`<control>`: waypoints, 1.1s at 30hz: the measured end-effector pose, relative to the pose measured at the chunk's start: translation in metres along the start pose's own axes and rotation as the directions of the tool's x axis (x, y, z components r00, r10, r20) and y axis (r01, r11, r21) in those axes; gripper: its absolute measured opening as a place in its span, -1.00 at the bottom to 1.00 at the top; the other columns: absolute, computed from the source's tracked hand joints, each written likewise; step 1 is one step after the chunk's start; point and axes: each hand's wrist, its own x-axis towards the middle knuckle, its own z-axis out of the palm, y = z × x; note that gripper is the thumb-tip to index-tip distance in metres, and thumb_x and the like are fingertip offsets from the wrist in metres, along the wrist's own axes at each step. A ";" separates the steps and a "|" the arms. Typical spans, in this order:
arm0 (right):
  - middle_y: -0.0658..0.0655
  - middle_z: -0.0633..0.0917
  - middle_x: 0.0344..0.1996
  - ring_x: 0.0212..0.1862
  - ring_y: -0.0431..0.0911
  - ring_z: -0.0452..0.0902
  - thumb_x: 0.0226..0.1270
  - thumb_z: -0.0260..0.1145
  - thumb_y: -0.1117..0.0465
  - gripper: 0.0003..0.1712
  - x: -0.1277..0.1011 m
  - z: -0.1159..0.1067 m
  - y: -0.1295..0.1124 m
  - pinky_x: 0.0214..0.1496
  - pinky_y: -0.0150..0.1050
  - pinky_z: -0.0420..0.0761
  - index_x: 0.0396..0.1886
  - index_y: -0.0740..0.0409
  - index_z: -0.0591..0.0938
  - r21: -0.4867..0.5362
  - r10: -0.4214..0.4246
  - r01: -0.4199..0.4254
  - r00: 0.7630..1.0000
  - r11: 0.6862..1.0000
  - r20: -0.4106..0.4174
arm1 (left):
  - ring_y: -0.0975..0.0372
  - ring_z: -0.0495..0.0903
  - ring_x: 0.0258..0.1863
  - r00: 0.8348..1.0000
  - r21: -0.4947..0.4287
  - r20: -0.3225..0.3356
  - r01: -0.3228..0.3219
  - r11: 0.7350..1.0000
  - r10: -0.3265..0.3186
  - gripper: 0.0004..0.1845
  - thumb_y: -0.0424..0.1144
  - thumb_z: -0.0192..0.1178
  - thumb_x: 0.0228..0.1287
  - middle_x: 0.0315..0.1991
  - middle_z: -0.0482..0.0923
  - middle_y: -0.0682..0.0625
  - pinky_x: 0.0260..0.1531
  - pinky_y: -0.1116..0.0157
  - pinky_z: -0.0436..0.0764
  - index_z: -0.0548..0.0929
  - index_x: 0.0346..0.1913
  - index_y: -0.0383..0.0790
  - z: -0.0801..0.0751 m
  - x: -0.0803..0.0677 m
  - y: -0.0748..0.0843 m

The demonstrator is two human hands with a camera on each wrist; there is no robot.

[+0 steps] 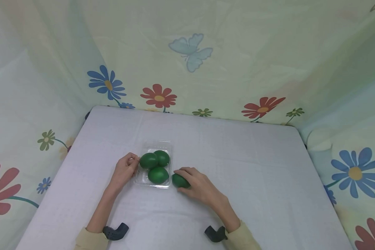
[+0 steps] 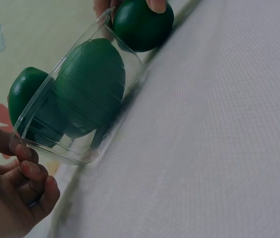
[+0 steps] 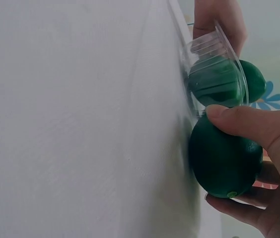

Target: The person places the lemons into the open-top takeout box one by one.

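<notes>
A clear plastic container (image 1: 142, 180) stands on the table with three green limes in it, one lime (image 1: 158, 175) at the near end and two behind it. My left hand (image 1: 125, 169) is at its left side. In the left wrist view, the thumb and forefinger of that left hand (image 2: 16, 183) pinch the container's rim (image 2: 35, 101); the other fingers are curled. Just right of the container, my right hand (image 1: 201, 184) grips another lime (image 3: 224, 153), thumb on one side and fingers on the other. This lime is outside the container, low by the tabletop.
A white cloth covers the table (image 1: 237, 166). Behind it and at both sides hangs a curtain (image 1: 222, 80) printed with flowers and a butterfly. Dark curved pieces (image 1: 116, 232) sit at both wrists beside the beige sleeves.
</notes>
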 end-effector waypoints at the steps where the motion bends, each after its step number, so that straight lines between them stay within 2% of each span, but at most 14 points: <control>1: 0.14 0.64 0.19 0.13 0.00 0.64 0.18 0.61 0.09 -0.30 0.000 0.000 -0.001 0.05 -0.09 0.71 0.32 0.01 0.58 -0.007 -0.005 0.005 1.000 1.000 -0.001 | 0.24 0.36 -0.63 1.000 0.000 0.001 0.002 1.000 -0.002 -0.77 -0.18 0.04 0.60 -0.65 0.42 0.09 -0.57 0.38 0.36 0.54 -0.06 -0.32 0.000 0.000 0.000; 7: 0.13 0.65 0.16 0.10 -0.01 0.65 0.16 0.62 0.12 -0.31 -0.002 0.000 -0.003 0.02 -0.12 0.71 0.30 0.01 0.60 -0.033 -0.029 0.028 0.999 0.999 -0.016 | 0.25 0.36 -0.62 1.000 -0.006 0.005 0.002 1.000 -0.002 -0.77 -0.19 0.04 0.60 -0.64 0.42 0.09 -0.57 0.38 0.36 0.54 -0.05 -0.33 -0.001 0.000 0.000; 16: 0.17 0.65 0.15 0.13 0.02 0.66 0.15 0.62 0.14 -0.33 -0.010 -0.003 -0.005 0.03 -0.11 0.72 0.27 0.04 0.60 -0.047 -0.013 0.011 0.999 0.999 -0.038 | 0.23 0.38 -0.60 1.000 0.019 0.002 -0.019 1.000 0.019 -0.76 -0.19 0.05 0.60 -0.64 0.41 0.08 -0.55 0.36 0.38 0.55 -0.05 -0.34 -0.003 0.000 -0.001; 19: 0.16 0.65 0.16 0.14 0.02 0.66 0.14 0.63 0.15 -0.32 -0.014 -0.011 -0.006 0.04 -0.12 0.72 0.28 0.03 0.60 -0.063 -0.009 0.006 0.999 0.998 -0.048 | 0.23 0.37 -0.61 1.000 0.026 0.005 -0.026 0.999 0.026 -0.76 -0.18 0.04 0.60 -0.65 0.41 0.09 -0.54 0.36 0.39 0.54 -0.05 -0.34 -0.003 0.000 0.001; 25: 0.16 0.64 0.15 0.12 0.01 0.66 0.09 0.65 0.21 -0.27 -0.019 -0.035 -0.007 0.02 -0.17 0.72 0.29 0.06 0.59 -0.116 -0.059 0.051 0.996 0.992 -0.070 | 0.23 0.37 -0.61 1.000 0.024 0.010 -0.025 0.999 0.025 -0.77 -0.19 0.04 0.60 -0.65 0.40 0.09 -0.55 0.36 0.38 0.54 -0.06 -0.34 -0.002 0.000 0.001; 33: 0.16 0.64 0.15 0.07 0.00 0.68 0.09 0.65 0.23 -0.26 -0.006 -0.059 -0.006 -0.01 -0.18 0.73 0.30 0.07 0.58 -0.149 -0.119 0.102 0.987 0.983 -0.105 | 0.23 0.37 -0.61 1.000 0.015 0.016 -0.024 1.000 0.023 -0.77 -0.19 0.03 0.60 -0.65 0.41 0.08 -0.55 0.37 0.38 0.54 -0.06 -0.34 -0.002 0.000 0.001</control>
